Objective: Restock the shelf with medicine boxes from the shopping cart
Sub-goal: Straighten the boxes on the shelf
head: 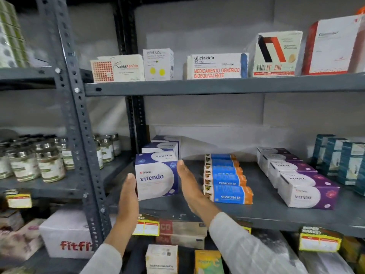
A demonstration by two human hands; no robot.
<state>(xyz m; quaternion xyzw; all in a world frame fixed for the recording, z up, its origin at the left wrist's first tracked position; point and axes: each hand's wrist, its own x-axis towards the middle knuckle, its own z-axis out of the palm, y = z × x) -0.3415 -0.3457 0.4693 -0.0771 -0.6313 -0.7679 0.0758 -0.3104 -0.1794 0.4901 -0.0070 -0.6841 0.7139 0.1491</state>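
A blue and white Vitendo box point(157, 177) stands at the front of a row of like boxes on the grey middle shelf point(256, 216). My left hand point(128, 196) lies flat against the box's left side. My right hand point(189, 186) is flat along its right side, fingertips at the upper right corner. Both hands have straight fingers and neither wraps around the box, which rests on the shelf. The shopping cart is out of view.
Blue and orange Vivalyn boxes point(227, 180) are stacked just right of my right hand, then purple Virest boxes point(300, 182) and teal boxes point(339, 159). A grey upright post point(79, 119) and jars point(39, 159) stand to the left. More medicine boxes point(217, 66) line the shelf above.
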